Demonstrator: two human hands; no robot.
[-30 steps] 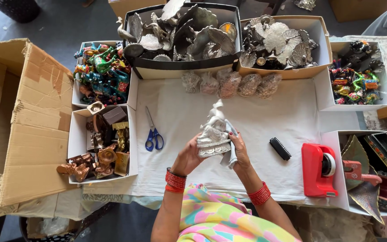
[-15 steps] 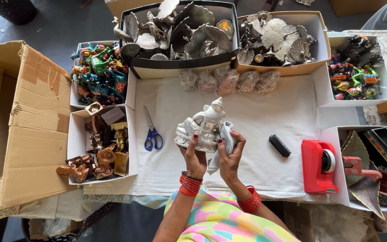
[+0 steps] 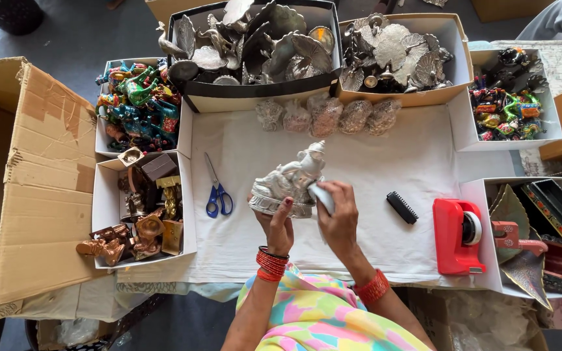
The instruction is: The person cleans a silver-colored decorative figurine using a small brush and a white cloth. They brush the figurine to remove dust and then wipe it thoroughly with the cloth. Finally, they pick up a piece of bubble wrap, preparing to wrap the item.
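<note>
Closest to the camera, the left hand (image 3: 280,227) holds the base of a silver statue (image 3: 289,183), its fingers curled shut under the bottom edge. The right hand (image 3: 339,218) sits on the statue's right side, fingers closed around a small white wad (image 3: 322,195) that could be cloth or paper pressed against the metal. The statue is lifted just above the white paper (image 3: 372,169) that covers the tabletop, near its middle.

By the look of it, this statue is in the middle of being cleaned or wrapped. It is bare and shiny, with no wrap around it yet.

Left of the hands lie blue scissors (image 3: 216,193). To the right are a small black comb (image 3: 402,207) and a red tape holder (image 3: 456,235).

Further back, 5 small wrapped bundles (image 3: 326,116) sit in a row, so some pieces look finished already.

Farthest away, a black box (image 3: 255,45) and a tan box (image 3: 398,55) are full of bare silver pieces, so a lot seems left to do. A big cardboard box (image 3: 27,175) stands open at the left.
</note>
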